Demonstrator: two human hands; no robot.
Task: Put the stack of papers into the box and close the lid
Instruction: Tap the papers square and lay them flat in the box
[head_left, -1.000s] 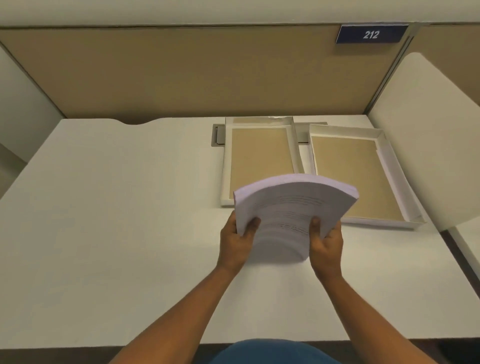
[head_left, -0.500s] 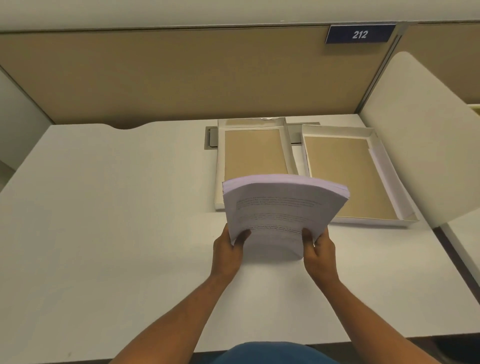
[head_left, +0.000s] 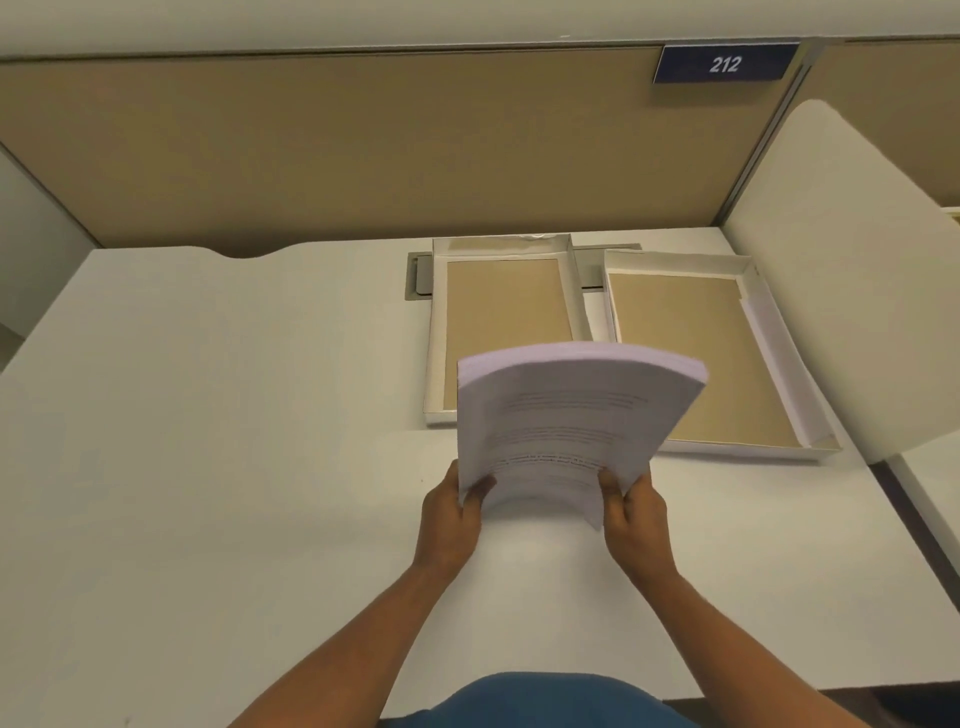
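A thick stack of printed papers (head_left: 571, 415) stands bowed and nearly upright above the white desk (head_left: 208, 467). My left hand (head_left: 452, 514) grips its lower left corner and my right hand (head_left: 631, 512) grips its lower right corner. Behind the stack lie two shallow white trays with brown bottoms, both without contents. The left tray (head_left: 439, 332) is the narrower one; the right tray (head_left: 769, 332) is wider and angled. I cannot tell which is the box and which the lid. The stack hides their near inner corners.
A grey cable slot (head_left: 418, 275) is set into the desk behind the trays. A tan partition (head_left: 363, 150) with a blue "212" sign (head_left: 724, 63) closes the back. A white rounded panel (head_left: 852, 270) rises at the right.
The stack has been tipped a little more upright and held at about the same spot in front of the trays. Both hands keep their grip on its lower corners.
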